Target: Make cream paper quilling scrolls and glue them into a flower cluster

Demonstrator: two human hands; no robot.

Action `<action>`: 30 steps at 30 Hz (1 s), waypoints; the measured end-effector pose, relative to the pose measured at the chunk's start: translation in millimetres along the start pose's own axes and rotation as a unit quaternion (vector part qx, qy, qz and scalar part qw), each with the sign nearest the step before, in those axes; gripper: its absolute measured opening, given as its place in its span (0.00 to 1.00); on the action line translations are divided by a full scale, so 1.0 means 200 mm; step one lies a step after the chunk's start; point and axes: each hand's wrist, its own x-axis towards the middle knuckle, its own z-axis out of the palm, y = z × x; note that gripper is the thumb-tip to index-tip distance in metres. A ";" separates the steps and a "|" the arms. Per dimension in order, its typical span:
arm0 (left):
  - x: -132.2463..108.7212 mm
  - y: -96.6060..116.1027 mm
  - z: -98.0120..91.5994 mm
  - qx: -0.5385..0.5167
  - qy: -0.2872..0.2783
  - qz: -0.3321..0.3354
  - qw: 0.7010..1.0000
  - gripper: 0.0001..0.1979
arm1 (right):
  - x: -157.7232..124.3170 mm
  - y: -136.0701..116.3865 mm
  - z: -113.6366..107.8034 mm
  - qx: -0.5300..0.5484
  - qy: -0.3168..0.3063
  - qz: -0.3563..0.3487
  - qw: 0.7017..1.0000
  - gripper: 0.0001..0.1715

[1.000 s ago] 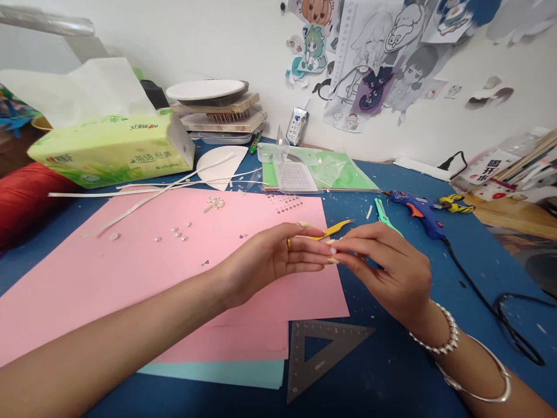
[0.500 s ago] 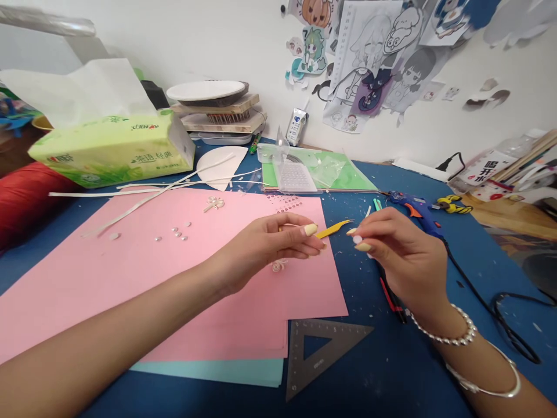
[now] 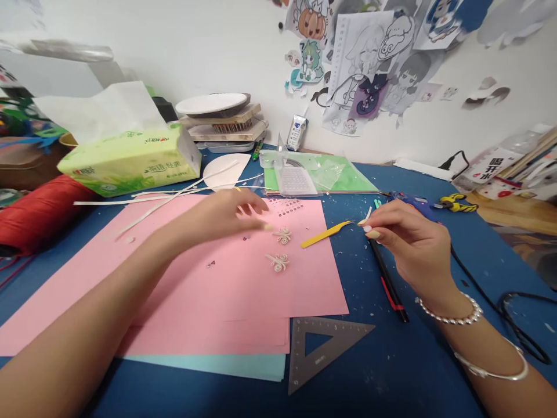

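Observation:
My right hand (image 3: 411,247) pinches a small white round disc (image 3: 367,229) between thumb and finger, over the blue table at the right. My left hand (image 3: 226,215) hovers above the pink paper (image 3: 235,302), slightly blurred, with thumb and fingers apart and nothing visible in them. Just right of its fingertips lies a cream curled-strip ornament (image 3: 284,235), with a second curled ornament (image 3: 279,262) nearer me. Yellow curved tweezers (image 3: 324,234) rest across the paper's right edge, between my hands. The small pearls on the paper are hidden behind my left arm.
A grey set square (image 3: 324,348) lies at the front, a black pen (image 3: 387,278) below my right hand. Behind it are a blue glue gun (image 3: 420,206) and yellow pliers (image 3: 456,203). White strips (image 3: 174,194), a tissue pack (image 3: 134,159) and red thread spool (image 3: 47,209) stand left.
My left hand has moved left, away from my right hand, uncovering the tweezers and both curled ornaments. My right hand has shifted slightly right, still pinching the disc. The view has tilted a little.

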 end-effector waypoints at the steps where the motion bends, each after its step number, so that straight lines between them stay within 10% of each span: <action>1: 0.00 0.01 0.03 0.025 -0.028 0.032 0.999 0.19 | 0.00 0.00 0.00 -0.004 -0.005 -0.002 1.000 0.06; 8: 0.02 0.03 0.18 0.078 -0.037 0.100 0.991 0.21 | -0.01 0.00 0.01 -0.026 -0.035 -0.005 0.999 0.04; 24: 0.02 0.06 0.20 -0.070 0.029 0.070 0.995 0.12 | 0.01 0.02 0.01 -0.060 -0.061 -0.004 0.996 0.04; 30: -0.05 0.18 0.18 -0.078 0.059 0.150 0.984 0.10 | 0.01 0.00 0.01 -0.100 -0.065 -0.023 0.993 0.04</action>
